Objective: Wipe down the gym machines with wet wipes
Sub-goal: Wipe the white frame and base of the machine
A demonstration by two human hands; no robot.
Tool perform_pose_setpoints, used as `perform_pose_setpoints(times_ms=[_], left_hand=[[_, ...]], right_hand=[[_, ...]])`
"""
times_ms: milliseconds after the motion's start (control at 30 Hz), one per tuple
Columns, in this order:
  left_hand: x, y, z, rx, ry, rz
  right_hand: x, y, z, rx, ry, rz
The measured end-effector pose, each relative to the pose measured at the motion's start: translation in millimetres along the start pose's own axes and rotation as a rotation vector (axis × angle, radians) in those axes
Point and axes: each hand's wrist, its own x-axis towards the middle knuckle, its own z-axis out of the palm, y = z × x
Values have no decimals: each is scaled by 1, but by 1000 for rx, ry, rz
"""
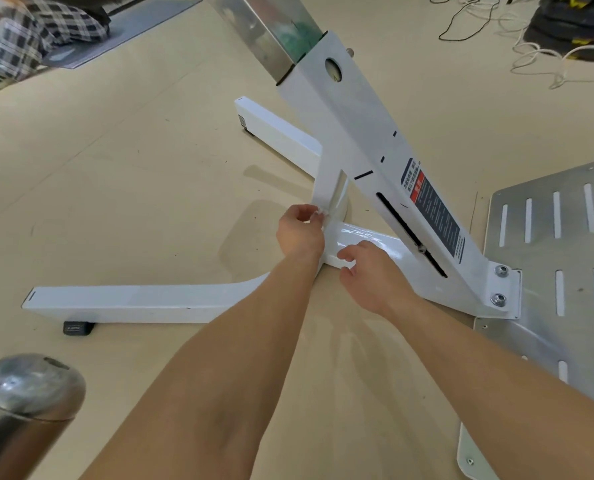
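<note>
While the left hand (300,233) pinches the wet wipe (322,213) against the machine's white brace (330,188), the right hand (371,275) hovers loosely curled, empty. So slight a pinch could let the wipe slip off the narrow edge.

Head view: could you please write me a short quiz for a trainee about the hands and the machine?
1. True or false: the left hand pinches a wipe against the white frame.
2. What lies on the floor right of the frame? A) bucket B) slotted plate C) towel
3. How many bolts show on the frame's foot?
Key: 1 true; 2 B; 3 two.
</note>
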Motion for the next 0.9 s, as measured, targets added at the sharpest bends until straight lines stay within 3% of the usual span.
perform_pose_setpoints(times_ms=[567,900], left_hand=[[30,-35,-4,333,-34,6],[21,-33,5,135,36,93]], right_hand=[[25,30,27,65,41,43],[46,46,42,176,177,38]])
